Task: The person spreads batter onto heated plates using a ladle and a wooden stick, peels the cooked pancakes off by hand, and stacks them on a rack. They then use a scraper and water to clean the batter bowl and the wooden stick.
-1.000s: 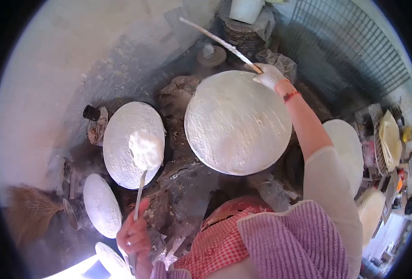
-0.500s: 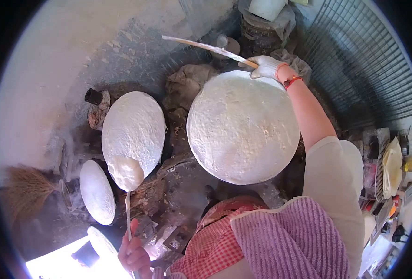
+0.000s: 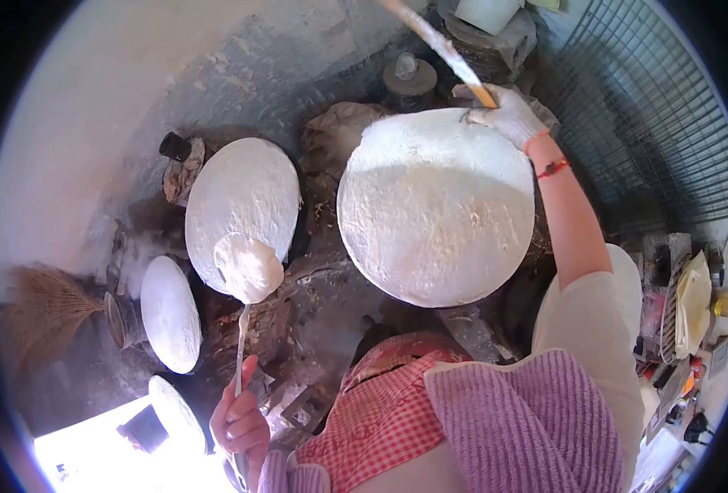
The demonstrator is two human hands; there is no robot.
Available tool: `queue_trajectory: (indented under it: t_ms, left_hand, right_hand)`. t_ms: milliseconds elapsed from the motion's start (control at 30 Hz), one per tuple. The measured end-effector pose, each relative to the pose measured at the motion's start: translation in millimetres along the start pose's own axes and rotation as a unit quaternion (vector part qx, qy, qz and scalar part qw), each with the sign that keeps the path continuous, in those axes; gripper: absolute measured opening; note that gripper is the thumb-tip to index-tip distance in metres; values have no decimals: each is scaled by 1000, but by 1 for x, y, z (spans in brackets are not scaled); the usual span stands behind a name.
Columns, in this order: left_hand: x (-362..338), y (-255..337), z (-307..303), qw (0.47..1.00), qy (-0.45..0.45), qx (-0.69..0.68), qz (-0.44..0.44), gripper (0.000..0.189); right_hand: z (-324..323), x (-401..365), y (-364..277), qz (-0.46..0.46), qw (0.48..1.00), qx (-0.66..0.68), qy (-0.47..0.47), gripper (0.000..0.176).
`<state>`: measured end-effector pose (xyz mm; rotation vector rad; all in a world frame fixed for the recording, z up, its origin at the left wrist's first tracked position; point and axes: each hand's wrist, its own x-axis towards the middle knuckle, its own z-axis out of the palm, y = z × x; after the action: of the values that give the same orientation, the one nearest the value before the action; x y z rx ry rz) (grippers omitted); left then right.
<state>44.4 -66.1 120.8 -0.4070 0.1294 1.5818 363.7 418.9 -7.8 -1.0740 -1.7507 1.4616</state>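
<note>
My left hand [image 3: 241, 427] is wrapped round the thin handle of a ladle [image 3: 244, 337]. Thick pale batter [image 3: 249, 267] heaps up in the ladle's bowl, which overlaps the near edge of an oval-looking coated griddle [image 3: 245, 197]. In front of me lies a large round griddle [image 3: 438, 246] covered with a pale, thin layer; a brighter white band runs along its far side. At that far right rim is my right hand [image 3: 507, 113], in a white glove, gripping a long flat wooden stick [image 3: 450, 57] smeared with batter. Its fingertips are right at the rim.
Two smaller coated griddles [image 3: 171, 316] stand at left, the nearer in bright light. A straw broom [image 3: 48, 316] leans by the wall. A lidded pot [image 3: 411, 78] is at the back, a wire rack [image 3: 651, 107] at right, and folded yellowish sheets [image 3: 692, 304] lie on a cluttered shelf.
The stick in my right hand has swung up and away from the left. My left hand has raised the ladle slightly to the right. A white band now shows wider along the large griddle's far side.
</note>
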Motion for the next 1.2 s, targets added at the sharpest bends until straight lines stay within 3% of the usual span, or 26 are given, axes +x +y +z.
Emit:
queue_trajectory:
  t_ms: [100,200,300,367,433,533,633,700,733,800,833,900,967,1033,1100,1200]
  left_hand:
    - [-4,-1,-5,1000,5,-14,-4,53]
    - [-4,-2,-7,1000,16,-19,-13,53]
    - [-10,2,-13,999,4,-19,-30,52]
    - [-20,8,-16,998,-15,-16,-60,52]
    - [-28,13,-16,998,-21,-13,-63,52]
    - [-42,24,-20,997,-32,-11,-66,53]
    - [-59,43,-13,995,-53,22,-77,54]
    - [-82,60,-13,993,-62,55,-87,55]
    - [-92,72,-12,987,-116,61,-89,56]
    - [-99,99,-15,972,-189,105,-94,57]
    - [-99,111,-15,971,-187,104,-109,57]
    - [-92,130,-20,963,-66,259,-36,55]
    - [-75,152,-31,953,60,290,-64,48]
    - [-69,163,-54,959,94,247,-100,48]
    - [-70,166,-73,965,75,142,-210,49]
    - [-77,128,-82,961,80,154,-216,51]
  right_hand:
    - [2,-11,-26,-38,988,-150,3,42]
    - [11,-11,-41,-35,982,-185,-32,43]
    - [22,-22,-83,-49,961,-273,1,41]
    - [38,-44,-129,-80,975,-205,-19,41]
    - [51,-66,-164,-118,964,-240,-10,42]
    - [70,-93,-192,-58,945,-321,30,38]
    - [83,-127,-227,-70,942,-325,48,36]
    - [106,-168,-270,-47,936,-323,134,36]
    - [103,-181,-274,-93,957,-244,123,36]
    - [108,-201,-284,-134,937,-280,160,36]
    - [94,-204,-285,-117,959,-223,131,37]
    - [85,-226,-278,-97,955,-238,151,38]
    - [69,-262,-274,-59,943,-266,188,39]
    - [32,-308,-269,-34,900,-383,207,40]
    - [-7,-380,-270,5,885,-377,274,40]
    - [-42,-482,-279,22,859,-374,349,39]
